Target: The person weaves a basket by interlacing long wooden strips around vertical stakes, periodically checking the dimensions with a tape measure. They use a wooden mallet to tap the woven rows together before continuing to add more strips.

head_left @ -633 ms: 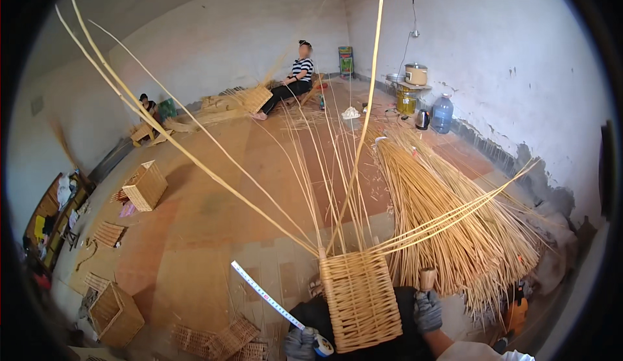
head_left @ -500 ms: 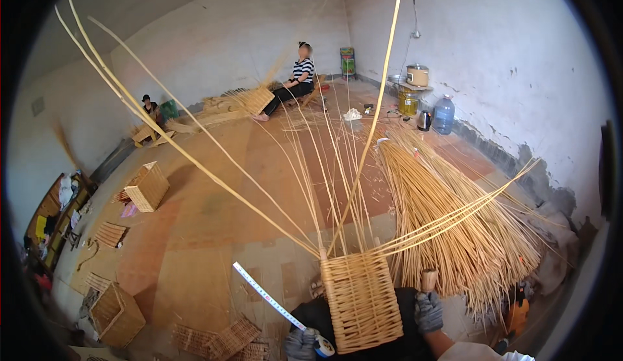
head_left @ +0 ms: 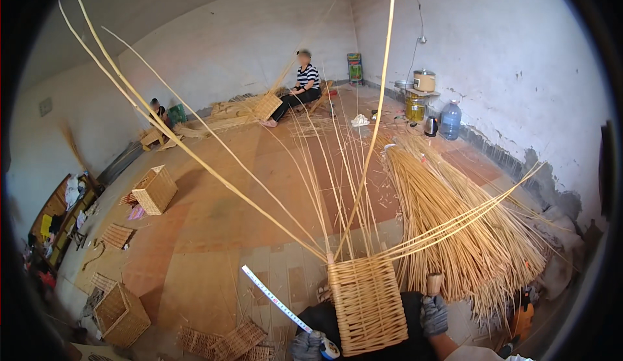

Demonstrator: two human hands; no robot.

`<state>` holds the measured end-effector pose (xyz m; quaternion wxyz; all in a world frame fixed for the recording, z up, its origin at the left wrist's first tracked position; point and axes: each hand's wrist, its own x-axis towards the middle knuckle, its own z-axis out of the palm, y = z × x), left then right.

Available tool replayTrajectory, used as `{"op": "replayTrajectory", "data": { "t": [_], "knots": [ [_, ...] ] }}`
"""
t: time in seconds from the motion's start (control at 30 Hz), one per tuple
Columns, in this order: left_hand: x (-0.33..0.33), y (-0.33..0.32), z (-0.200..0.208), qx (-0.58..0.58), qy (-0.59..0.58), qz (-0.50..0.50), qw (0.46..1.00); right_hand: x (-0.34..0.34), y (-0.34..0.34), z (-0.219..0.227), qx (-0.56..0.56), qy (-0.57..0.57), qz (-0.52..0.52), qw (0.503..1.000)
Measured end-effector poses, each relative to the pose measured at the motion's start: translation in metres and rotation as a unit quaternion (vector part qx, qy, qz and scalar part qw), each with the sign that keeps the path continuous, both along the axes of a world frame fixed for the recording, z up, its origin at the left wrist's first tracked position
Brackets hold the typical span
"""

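Note:
A woven wicker piece (head_left: 367, 306) rests on my lap, with long willow rods rising and fanning out from its far edge. My left hand (head_left: 305, 347), in a grey glove, is closed on a tape measure (head_left: 329, 348) at the left of the weave. Its white blade (head_left: 276, 300) sticks out up and to the left, bare of any contact. On the other side, my gloved right hand (head_left: 433, 314) is wrapped round a tool with a wooden handle (head_left: 434, 284); the tool's lower part is hidden by the fist.
A big bundle of willow rods (head_left: 464, 224) lies at right. Woven baskets (head_left: 154, 190) and flat woven panels (head_left: 240, 339) sit on the floor at left. A seated person (head_left: 306, 85) holds wickerwork at the back. A water jug (head_left: 450, 121) and kettle (head_left: 431, 126) stand by the right wall.
The whole view has shifted a little, so the scene sits slightly lower and farther right. Both hands keep their holds, and the tape blade stays extended.

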<state>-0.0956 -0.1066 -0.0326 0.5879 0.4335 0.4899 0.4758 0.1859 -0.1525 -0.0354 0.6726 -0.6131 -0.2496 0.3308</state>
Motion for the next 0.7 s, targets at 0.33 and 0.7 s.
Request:
{"op": "replayTrajectory", "data": {
  "t": [0.33,0.7],
  "knots": [
    [-0.0009,-0.0011,0.0042,0.001,0.001,-0.007,1.000,-0.0021,-0.0020,0.0093,-0.008,0.015,-0.016,1.000],
    [-0.0035,0.0007,0.0019,0.016,0.014,-0.016,1.000,-0.0016,0.0006,0.0012,0.014,0.043,-0.013,0.999]
  ]
}}
